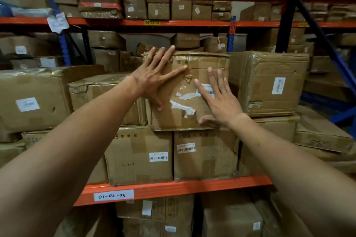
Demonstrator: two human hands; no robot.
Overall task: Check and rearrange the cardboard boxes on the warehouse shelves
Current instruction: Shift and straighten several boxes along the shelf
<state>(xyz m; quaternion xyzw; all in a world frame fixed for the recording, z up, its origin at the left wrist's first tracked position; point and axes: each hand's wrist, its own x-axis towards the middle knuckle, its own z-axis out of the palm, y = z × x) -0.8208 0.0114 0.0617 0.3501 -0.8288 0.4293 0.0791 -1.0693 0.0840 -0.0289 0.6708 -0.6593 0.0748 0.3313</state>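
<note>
Cardboard, creased and wrapped in clear tape, makes up the upper middle box (192, 90), which sits on the second tier of the shelf above the orange beam (173, 188) tagged 01-02-03. It rests across two lower boxes, the left lower box (138, 156) and the right lower box (206, 156), and stands between a dented neighbour box on the left (104, 98) and a taller taped box on the right (269, 82).

Both hands lie flat against its front face with fingers spread and straight, grasping nothing. The left hand (154, 79) presses high on the left part, fingertips reaching the top edge; the right hand (221, 100) presses lower on the right, partly covering a barcode label (207, 90), its thumb near the bottom edge.

The step in hand looks like pushing the box back, or squaring it in line with its neighbours. To do that well, pressure should be even on both sides so the box slides straight and does not twist against the taller box. Pushing low as well as high would keep it from tipping backward on the seam between the two boxes beneath.

Its front shows torn white label scraps, a small printed triangle mark and faint characters near the top. The corners look soft and the bottom edge bulges slightly, so I judge it will flex under hard pressure.
</note>
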